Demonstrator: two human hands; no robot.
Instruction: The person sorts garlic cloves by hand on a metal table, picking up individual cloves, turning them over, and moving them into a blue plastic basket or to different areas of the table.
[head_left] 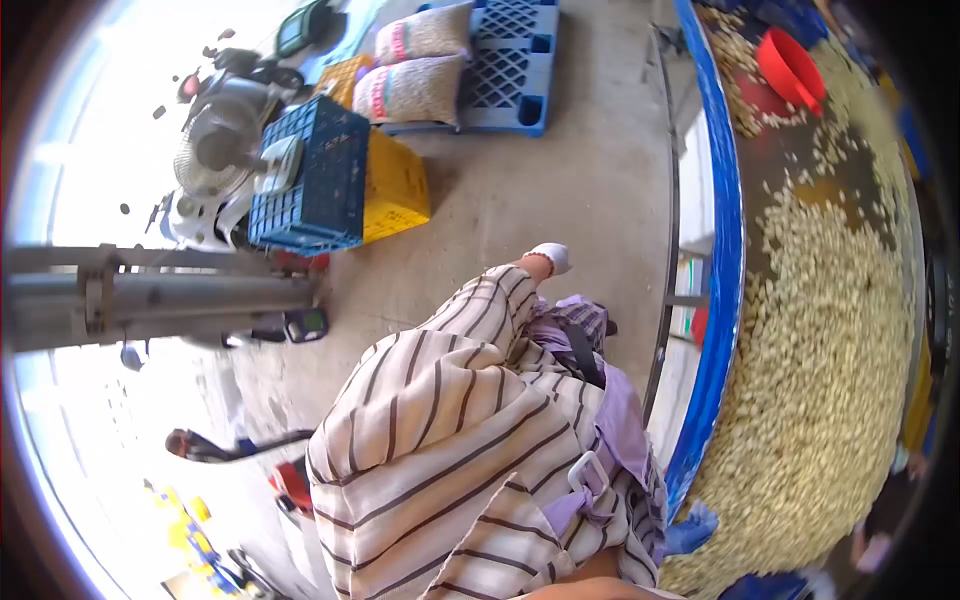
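Observation:
A blue-gloved hand, apparently my right hand [690, 530], is at the near edge of the blue-rimmed table [724, 250], beside a wide spread of pale, nut-like pieces [810, 380]. Its fingers are small and partly hidden, so I cannot tell their pose or whether they hold anything. My left hand is not visible. Loose striped clothing [430, 440], with a purple apron and a pale buckle [588, 475], fills the lower middle. Among the pieces at the table's far end lies a red scoop or bowl [788, 68].
Two filled sacks [412, 88] rest by a blue pallet [512, 60]. Blue crate [310, 180], yellow crate [396, 185] and a fan [212, 148] stand at upper left. A metal post [160, 300] juts from the left. Part of another person [885, 520] shows at lower right.

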